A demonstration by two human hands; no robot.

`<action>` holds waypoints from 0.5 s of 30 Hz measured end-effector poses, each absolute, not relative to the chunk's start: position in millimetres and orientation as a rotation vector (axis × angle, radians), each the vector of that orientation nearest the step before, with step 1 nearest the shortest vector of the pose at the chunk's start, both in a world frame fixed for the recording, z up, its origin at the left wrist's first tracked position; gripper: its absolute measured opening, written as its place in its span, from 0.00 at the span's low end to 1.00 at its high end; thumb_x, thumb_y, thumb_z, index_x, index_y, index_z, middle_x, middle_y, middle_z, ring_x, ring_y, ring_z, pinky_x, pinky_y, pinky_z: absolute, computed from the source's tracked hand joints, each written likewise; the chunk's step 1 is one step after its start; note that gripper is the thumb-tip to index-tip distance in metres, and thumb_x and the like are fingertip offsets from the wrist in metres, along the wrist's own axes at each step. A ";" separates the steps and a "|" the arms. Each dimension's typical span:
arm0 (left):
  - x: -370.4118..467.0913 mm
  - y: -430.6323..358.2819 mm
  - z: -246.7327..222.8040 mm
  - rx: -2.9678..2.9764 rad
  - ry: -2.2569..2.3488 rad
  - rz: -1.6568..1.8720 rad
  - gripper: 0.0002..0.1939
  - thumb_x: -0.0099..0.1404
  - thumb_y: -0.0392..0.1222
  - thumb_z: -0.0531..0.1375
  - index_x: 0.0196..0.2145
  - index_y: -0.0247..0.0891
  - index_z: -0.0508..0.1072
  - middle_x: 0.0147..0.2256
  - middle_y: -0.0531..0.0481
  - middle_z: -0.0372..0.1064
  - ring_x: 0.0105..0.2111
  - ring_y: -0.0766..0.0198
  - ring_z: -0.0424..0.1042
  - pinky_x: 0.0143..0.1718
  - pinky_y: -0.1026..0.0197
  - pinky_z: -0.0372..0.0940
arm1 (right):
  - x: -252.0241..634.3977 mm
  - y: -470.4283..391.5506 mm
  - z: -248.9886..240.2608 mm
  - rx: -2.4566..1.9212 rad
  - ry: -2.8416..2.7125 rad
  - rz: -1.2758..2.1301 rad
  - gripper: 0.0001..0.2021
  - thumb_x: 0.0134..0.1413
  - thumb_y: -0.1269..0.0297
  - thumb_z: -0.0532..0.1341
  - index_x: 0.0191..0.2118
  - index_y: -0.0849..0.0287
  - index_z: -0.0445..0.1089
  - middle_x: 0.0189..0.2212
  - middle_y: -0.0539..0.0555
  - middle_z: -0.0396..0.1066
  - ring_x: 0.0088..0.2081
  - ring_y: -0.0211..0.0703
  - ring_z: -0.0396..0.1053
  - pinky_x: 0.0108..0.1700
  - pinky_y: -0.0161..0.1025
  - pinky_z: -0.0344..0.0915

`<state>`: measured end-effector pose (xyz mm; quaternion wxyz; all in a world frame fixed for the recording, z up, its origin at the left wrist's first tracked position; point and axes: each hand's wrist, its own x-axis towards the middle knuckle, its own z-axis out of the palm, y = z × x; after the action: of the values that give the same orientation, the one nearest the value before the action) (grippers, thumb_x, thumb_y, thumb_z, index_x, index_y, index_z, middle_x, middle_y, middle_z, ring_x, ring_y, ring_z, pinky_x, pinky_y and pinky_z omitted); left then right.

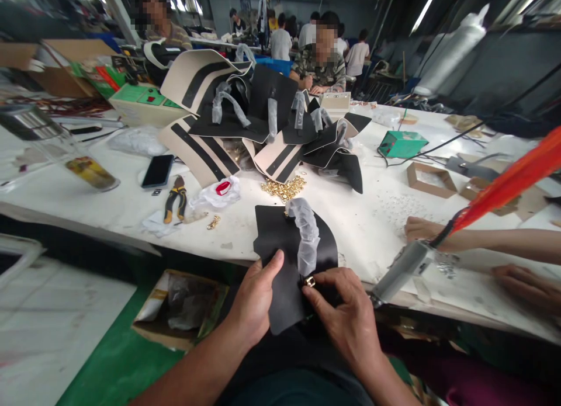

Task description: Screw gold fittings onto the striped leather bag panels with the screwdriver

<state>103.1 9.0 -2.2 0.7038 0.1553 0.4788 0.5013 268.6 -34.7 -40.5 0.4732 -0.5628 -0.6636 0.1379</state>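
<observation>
A black panel point(280, 236) extends over the table's front edge, with a plastic-wrapped strap point(307, 236) running down its face. My left hand point(256, 295) grips the panel's left edge, thumb on top and the other fingers hidden beneath. Between the thumb and index finger of my right hand point(344, 312) is a small gold metal fitting point(309, 282), at the lower end of the strap. Just beyond the panel lies a pile of gold fittings point(284, 188). Behind it are heaped black and beige panels point(272, 102) with wrapped straps.
Pliers point(176, 200), a phone point(158, 171) and a glass bottle point(79, 160) are on the left. A grey tool point(403, 271) with an orange cord hangs at right, near another person's arms point(486, 245). Below the table's edge sits a cardboard box point(179, 306).
</observation>
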 end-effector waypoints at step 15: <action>98.9 10.0 -7.4 0.425 1.077 1.052 0.24 0.58 0.55 0.76 0.43 0.36 0.78 0.35 0.46 0.83 0.32 0.55 0.82 0.36 0.59 0.75 | 272.1 -31.1 -47.9 -1.173 -1.761 0.408 0.10 0.70 0.72 0.65 0.51 0.52 0.80 0.39 0.53 0.78 0.41 0.46 0.74 0.44 0.45 0.70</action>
<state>98.9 10.0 -7.4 0.7094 0.1915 0.4851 0.4740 272.1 -31.1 -47.9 0.4736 -0.4796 -0.7197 0.1666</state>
